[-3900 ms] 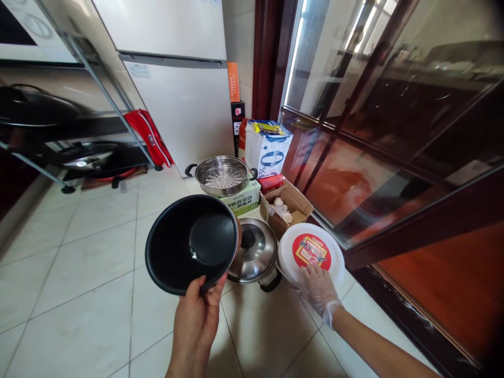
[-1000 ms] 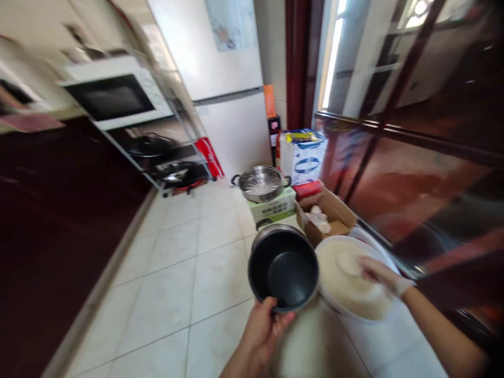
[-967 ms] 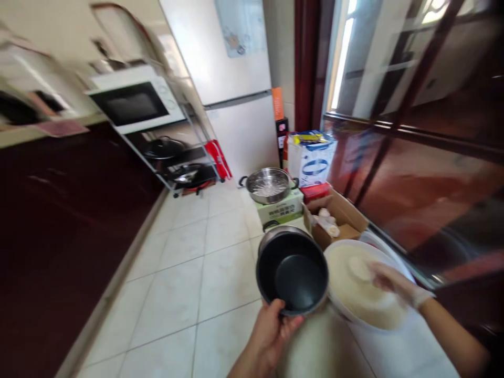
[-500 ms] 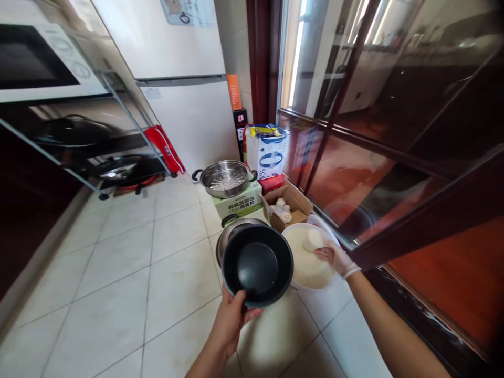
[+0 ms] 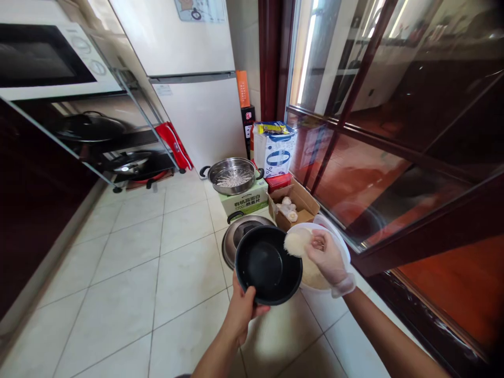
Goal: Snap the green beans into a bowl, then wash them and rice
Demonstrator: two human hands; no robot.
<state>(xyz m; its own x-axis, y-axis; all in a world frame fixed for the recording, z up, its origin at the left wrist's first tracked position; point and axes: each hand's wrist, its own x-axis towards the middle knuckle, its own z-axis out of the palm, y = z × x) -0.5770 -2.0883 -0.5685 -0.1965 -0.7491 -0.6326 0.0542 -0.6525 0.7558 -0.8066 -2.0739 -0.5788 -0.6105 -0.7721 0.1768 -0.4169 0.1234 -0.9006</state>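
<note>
My left hand (image 5: 243, 310) grips the near rim of a round black inner pot (image 5: 268, 265), thumb on the inside edge; a few small light specks show within it. In a clear plastic glove, my right hand (image 5: 325, 257) is closed on a scoop heaped with rice (image 5: 296, 242), its handle hidden by the fingers. The scoop is at the pot's right rim, above a white plastic bucket (image 5: 345, 251). More rice (image 5: 314, 274) lies in that bucket, partly covered by my hand.
Behind the black pot lies a steel lid (image 5: 231, 239). A two-handled steamer pot (image 5: 232, 176) stands on a green carton (image 5: 246, 200), beside an open cardboard box (image 5: 305, 206). Glass doors (image 5: 362, 173) border the right, a fridge (image 5: 200, 121) the back, and a metal rack (image 5: 145, 102) the left.
My right hand has lifted the scoop, heaped with rice, out of the bucket and brought it left to the pot's rim. The whole view has shifted slightly.
</note>
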